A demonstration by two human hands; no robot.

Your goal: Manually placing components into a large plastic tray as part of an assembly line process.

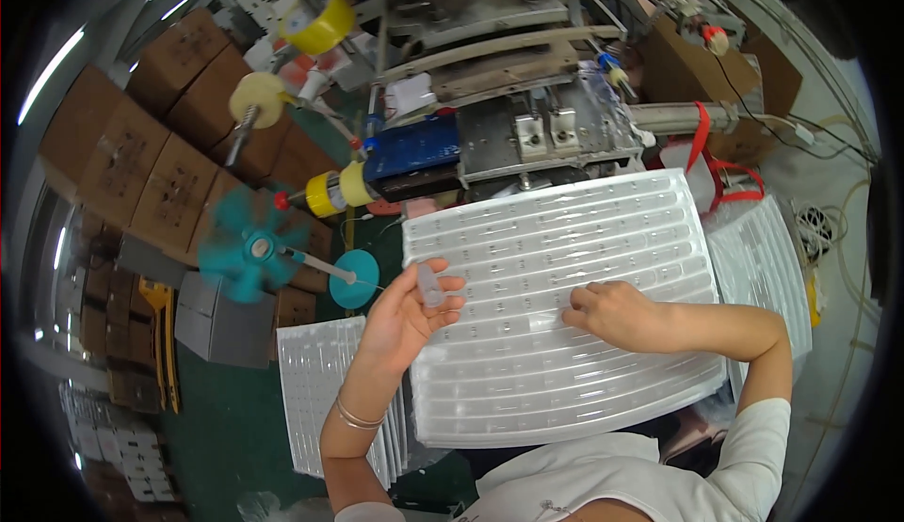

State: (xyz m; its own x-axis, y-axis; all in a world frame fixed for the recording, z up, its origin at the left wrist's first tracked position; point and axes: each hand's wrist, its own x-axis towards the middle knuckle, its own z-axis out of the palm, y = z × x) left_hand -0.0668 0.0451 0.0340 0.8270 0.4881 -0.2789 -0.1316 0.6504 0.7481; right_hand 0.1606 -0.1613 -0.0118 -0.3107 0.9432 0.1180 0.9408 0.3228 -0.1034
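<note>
My left hand (399, 319) is turned palm up over the left side of a wide white plastic tray (565, 411). Its fingers curl around a small, translucent plastic piece (430, 287). My right hand (621, 317) reaches in from the right, with its fingertips drawn together low over the middle of the tray. What those fingers hold, if anything, is hidden. Just left of them, a small whitish piece (543, 321) lies in one of the tray's long grooves. Clear oblong shapes line the other grooves, too small to make out well.
Beyond the tray stands a metal machine (527, 136) with a blue block and yellow tape rolls (325, 194). A teal fan (254, 247) is at left, near stacked cartons (132, 164). More ribbed trays lie left (325, 400) and right (765, 268).
</note>
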